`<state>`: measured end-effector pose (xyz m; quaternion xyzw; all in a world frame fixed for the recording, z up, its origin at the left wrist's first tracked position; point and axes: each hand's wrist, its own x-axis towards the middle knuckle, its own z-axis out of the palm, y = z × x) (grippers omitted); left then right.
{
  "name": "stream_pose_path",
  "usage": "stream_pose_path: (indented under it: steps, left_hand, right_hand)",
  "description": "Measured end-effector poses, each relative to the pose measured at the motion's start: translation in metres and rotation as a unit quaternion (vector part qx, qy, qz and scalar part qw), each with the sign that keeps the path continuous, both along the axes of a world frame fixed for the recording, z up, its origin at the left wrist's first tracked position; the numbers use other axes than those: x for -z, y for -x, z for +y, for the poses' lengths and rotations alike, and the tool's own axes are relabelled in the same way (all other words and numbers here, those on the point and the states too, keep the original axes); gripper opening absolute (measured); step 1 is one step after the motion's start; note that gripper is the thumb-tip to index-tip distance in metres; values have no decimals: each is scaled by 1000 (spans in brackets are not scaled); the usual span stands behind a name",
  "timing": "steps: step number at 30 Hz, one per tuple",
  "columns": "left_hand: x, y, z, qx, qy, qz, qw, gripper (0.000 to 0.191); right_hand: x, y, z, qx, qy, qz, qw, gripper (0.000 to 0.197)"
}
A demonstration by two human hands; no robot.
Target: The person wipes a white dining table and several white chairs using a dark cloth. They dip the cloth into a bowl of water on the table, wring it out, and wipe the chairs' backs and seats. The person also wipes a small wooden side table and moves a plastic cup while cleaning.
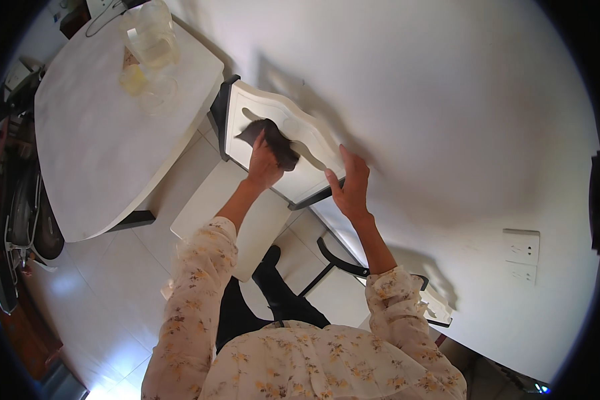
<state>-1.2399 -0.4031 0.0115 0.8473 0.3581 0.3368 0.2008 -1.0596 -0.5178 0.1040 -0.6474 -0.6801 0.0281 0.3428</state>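
Note:
My left hand [266, 162] presses a dark brown cloth [275, 142] against the front of a white chair backrest [275, 110] with a wavy top edge and dark side posts. The cloth lies across the wavy slot in the backrest and hides part of it. At the backrest's right end, my right hand [351, 185] rests with thumb and fingers apart around the edge. The white chair seat [230, 215] is below, partly behind my left forearm.
A white table [115, 150] at the left bears a clear plastic pitcher [152, 40] and a yellow item [133, 80]. A white wall [455, 125] with a socket plate [521, 247] stands right. Another chair [330, 295] is near my legs.

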Motion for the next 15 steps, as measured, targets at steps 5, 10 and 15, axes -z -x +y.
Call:
stream_pose_path:
  steps: [5, 10, 15]
  left_hand:
    - [0, -39, -54, -36, 165, -291, 942, 31]
    - [-7, -65, -84, 34, 59, -181, 981, 40]
    - [57, -31, -48, -275, 109, -187, 937, 31]
  right_hand:
    - [7, 3, 9, 3, -2, 5, 1000, 49]
    - [3, -22, -6, 27, 35, 13, 999, 48]
    - [0, -2, 2, 14, 71, 3, 997, 47]
